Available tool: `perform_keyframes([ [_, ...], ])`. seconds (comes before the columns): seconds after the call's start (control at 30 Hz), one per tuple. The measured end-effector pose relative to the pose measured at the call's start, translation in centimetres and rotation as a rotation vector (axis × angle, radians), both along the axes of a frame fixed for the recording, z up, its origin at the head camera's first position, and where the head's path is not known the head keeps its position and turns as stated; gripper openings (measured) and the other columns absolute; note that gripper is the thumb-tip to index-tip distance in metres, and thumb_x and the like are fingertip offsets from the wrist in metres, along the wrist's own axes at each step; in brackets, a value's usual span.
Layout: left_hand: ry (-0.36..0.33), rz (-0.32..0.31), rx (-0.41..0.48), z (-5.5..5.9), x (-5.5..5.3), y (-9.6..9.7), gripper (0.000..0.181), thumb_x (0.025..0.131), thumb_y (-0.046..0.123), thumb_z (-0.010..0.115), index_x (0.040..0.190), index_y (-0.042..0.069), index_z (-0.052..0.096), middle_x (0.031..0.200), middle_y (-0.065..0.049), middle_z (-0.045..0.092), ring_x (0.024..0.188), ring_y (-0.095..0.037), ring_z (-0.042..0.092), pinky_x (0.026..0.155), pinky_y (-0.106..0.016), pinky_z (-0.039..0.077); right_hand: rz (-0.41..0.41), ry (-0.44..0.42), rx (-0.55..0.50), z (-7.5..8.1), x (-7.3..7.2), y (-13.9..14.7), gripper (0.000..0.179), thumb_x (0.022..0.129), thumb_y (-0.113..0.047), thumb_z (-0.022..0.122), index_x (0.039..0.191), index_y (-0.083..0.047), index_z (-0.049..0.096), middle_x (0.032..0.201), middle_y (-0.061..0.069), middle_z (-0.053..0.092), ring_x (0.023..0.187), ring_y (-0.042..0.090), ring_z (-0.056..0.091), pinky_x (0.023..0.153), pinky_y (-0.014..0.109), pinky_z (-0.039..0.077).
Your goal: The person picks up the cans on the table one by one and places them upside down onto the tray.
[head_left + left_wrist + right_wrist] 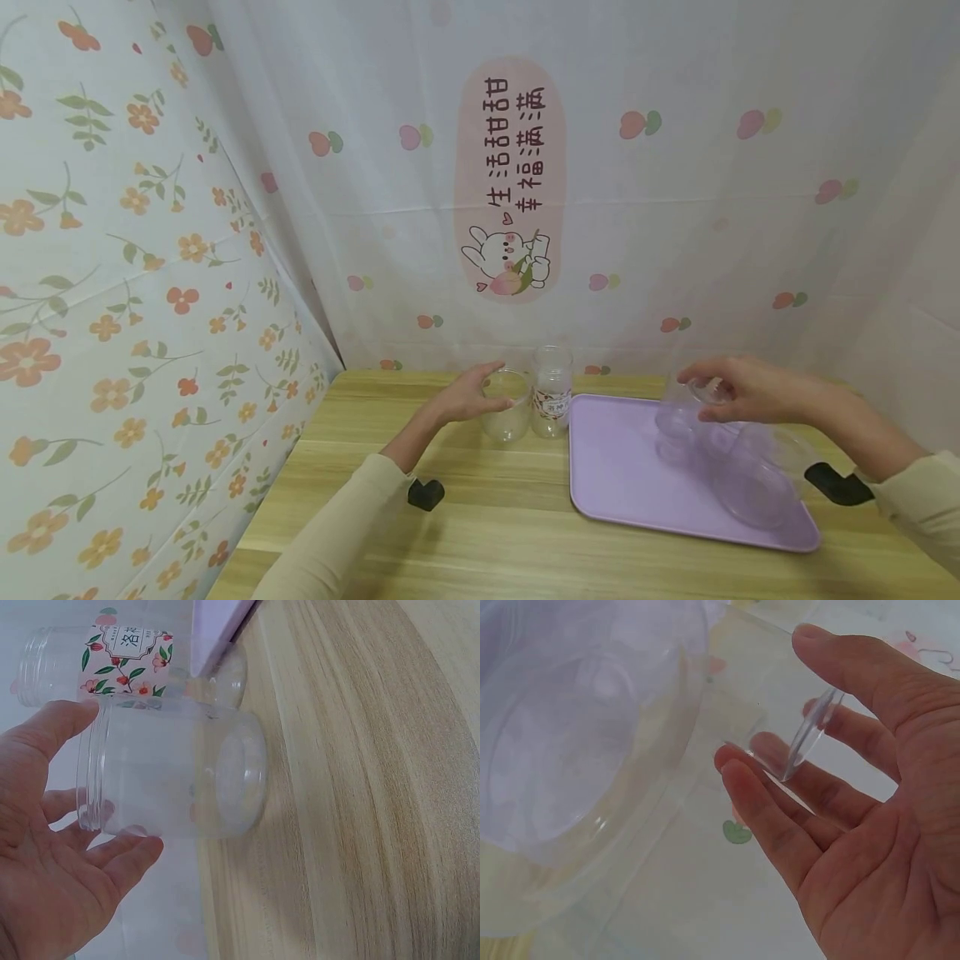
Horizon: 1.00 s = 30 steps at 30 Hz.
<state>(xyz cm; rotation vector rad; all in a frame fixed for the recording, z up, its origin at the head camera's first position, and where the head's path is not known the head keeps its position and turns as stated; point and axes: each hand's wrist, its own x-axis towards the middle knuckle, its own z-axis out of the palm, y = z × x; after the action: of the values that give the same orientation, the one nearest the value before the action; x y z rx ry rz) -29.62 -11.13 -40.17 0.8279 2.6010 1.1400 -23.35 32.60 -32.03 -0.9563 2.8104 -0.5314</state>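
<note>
In the head view my left hand (468,396) is at the mouth of a wide clear jar (506,417) standing on the wooden table. The left wrist view shows the thumb by the threaded neck of this jar (172,769) and fingertips along its opposite side. Close beside it stands a taller clear jar (552,392) with a floral label. Over the purple tray (622,483), my right hand (750,390) holds a clear cup (677,412), its thumb and fingers curved about the rim (810,739). Glare and transparency blur the cup's outline.
A larger clear bowl-like container (757,496) lies on the tray's right part, below my right wrist. Behind the wooden table (480,508) hangs a white printed curtain (675,208), and a floral cloth (150,333) hangs along the left side.
</note>
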Motion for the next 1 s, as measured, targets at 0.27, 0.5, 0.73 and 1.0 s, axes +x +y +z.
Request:
perform_keyframes([
  [0.27,0.004,-0.005,0.006,0.1,0.0,0.1,0.078,0.097,0.021,0.072,0.157,-0.003,0.029,0.158,-0.021,0.033,0.135,-0.046,0.043,0.109,-0.050,0.041,-0.051,-0.079,0.019,0.1,0.2,-0.4,0.054,0.084,-0.031,0.085,0.127,-0.006,0.065,0.114,0.010,0.068,0.085,0.015,0.063,0.069,0.027,0.056],
  [0.5,0.021,-0.009,0.000,0.0,0.0,0.0,0.078,0.096,0.021,0.072,0.156,-0.005,0.029,0.158,-0.023,0.034,0.134,-0.046,0.044,0.108,-0.049,0.041,-0.072,-0.107,0.047,-0.2,0.3,-0.4,0.053,0.082,-0.031,0.086,0.125,-0.007,0.066,0.112,0.010,0.068,0.084,0.017,0.062,0.068,0.028,0.055],
  [0.73,0.021,-0.001,-0.005,0.0,0.0,0.0,0.077,0.096,0.022,0.072,0.156,-0.005,0.030,0.157,-0.022,0.035,0.134,-0.046,0.045,0.108,-0.050,0.042,-0.039,-0.114,0.058,-0.7,0.4,0.0,0.049,0.081,-0.027,0.087,0.122,-0.009,0.067,0.108,0.007,0.067,0.083,0.019,0.061,0.067,0.030,0.055],
  [1.0,0.026,-0.002,-0.001,-0.1,-0.1,0.1,0.077,0.096,0.022,0.072,0.156,-0.003,0.031,0.157,-0.022,0.035,0.134,-0.046,0.045,0.107,-0.050,0.042,0.001,-0.101,0.064,-1.5,0.6,0.1,0.047,0.081,-0.025,0.087,0.120,-0.009,0.066,0.105,0.005,0.066,0.083,0.021,0.063,0.069,0.034,0.055],
])
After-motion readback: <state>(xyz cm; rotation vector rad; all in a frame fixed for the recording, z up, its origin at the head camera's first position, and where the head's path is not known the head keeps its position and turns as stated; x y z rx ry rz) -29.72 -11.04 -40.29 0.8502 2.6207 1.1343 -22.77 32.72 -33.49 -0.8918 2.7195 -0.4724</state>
